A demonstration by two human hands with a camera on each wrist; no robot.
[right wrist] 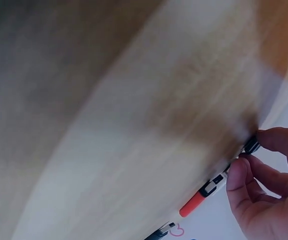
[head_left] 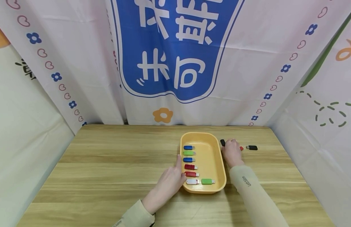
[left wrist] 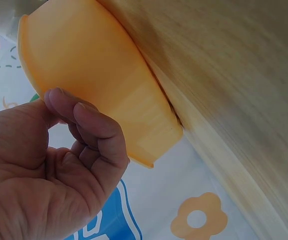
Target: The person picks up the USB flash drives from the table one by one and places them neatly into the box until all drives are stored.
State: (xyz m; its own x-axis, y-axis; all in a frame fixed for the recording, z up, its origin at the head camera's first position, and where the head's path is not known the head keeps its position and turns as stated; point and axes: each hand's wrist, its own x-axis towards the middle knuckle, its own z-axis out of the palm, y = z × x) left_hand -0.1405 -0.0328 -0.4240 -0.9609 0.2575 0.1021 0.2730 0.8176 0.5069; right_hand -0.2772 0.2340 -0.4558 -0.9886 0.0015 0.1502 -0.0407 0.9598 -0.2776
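My left hand grips the left rim of a yellow tray, thumb over the edge near the front corner and index finger along the side. In the left wrist view, its fingers curl by the tray's outer wall. Beyond the tray's right side, my right hand is low at the table. Its thumb and index finger pinch a black USB flash drive, seen in the right wrist view. A red-and-black USB flash drive lies beside those fingers, mostly covered by the hand from above.
Along the tray's left side lie several USB flash drives, including a blue one and a white one. A green one is at the front right. Another black drive lies right of my right hand. Printed curtains border the wooden table.
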